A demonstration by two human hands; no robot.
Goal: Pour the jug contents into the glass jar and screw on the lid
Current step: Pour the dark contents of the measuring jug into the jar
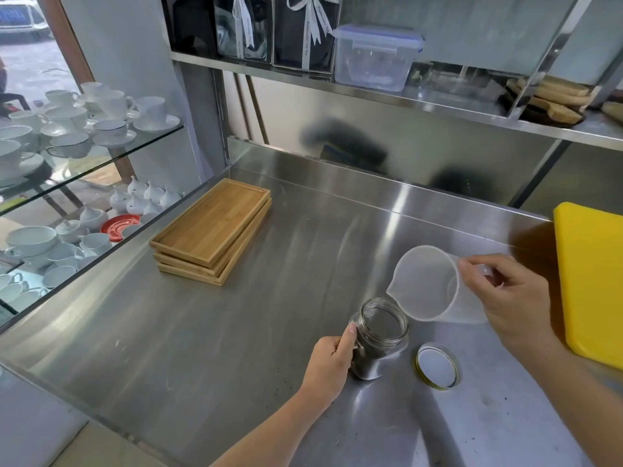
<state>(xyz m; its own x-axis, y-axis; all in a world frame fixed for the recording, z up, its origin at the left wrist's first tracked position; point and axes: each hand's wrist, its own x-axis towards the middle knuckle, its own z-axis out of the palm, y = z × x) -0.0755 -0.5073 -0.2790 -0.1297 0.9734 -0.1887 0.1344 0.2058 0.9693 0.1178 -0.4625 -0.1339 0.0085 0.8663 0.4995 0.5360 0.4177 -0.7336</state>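
A glass jar point(381, 338) stands upright on the steel counter point(236, 332), mouth uncovered, with dark material inside. My left hand point(332, 362) grips its left side. My right hand point(512, 298) holds a translucent plastic jug point(428, 284) tipped on its side, the spout just above the jar's right rim. The jug looks empty inside. The jar's lid point(437, 365) lies flat on the counter to the right of the jar, white inner face up, gold rim.
A stack of bamboo trays point(212, 230) lies at the counter's back left. A yellow board point(593, 281) sits at the right edge. Glass shelves with white cups point(67, 129) stand to the left. A steel shelf overhead carries a plastic box point(374, 55).
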